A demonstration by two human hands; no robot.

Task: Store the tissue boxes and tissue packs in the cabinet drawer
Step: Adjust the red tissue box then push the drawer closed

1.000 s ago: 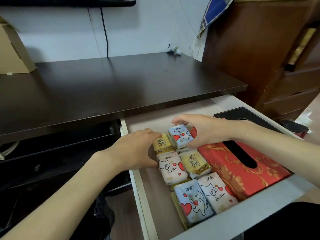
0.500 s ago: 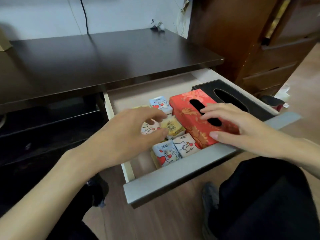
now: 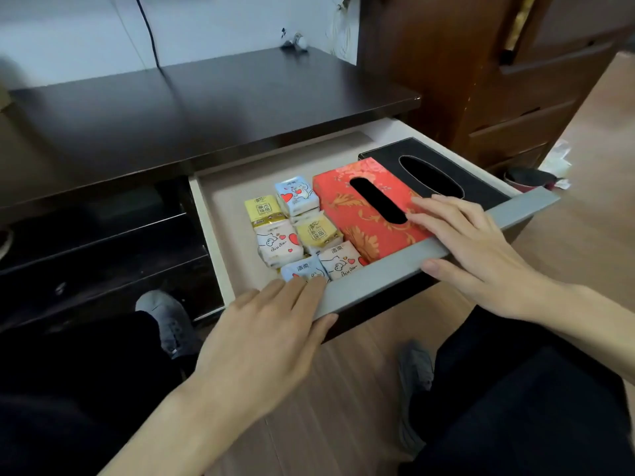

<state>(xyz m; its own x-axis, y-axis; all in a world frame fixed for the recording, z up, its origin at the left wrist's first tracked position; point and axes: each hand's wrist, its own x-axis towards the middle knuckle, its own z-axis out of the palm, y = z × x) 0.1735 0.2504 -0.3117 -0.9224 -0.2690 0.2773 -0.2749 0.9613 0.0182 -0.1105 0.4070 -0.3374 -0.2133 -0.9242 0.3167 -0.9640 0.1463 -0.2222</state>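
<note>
The cabinet drawer (image 3: 378,280) stands pulled out below the dark desk. Inside lie several small tissue packs (image 3: 299,231) in two rows, a red floral tissue box (image 3: 364,214) beside them, and a black tissue box (image 3: 385,156) at the right. My left hand (image 3: 271,324) rests on the drawer's grey front edge, fingers straight over the top and thumb on the front face. My right hand (image 3: 470,245) lies on the same edge further right, fingertips touching the red box and thumb against the front.
The dark desk top (image 3: 206,108) overhangs the drawer's back. A brown wooden chest of drawers (image 3: 498,80) stands at the right. My dark-trousered legs and grey shoes (image 3: 415,372) are on the wooden floor below the drawer. Open dark shelves (image 3: 96,242) sit left.
Both hands have left the packs and the red box and come back onto the drawer's front edge. The camera has pulled back and tilted down.
</note>
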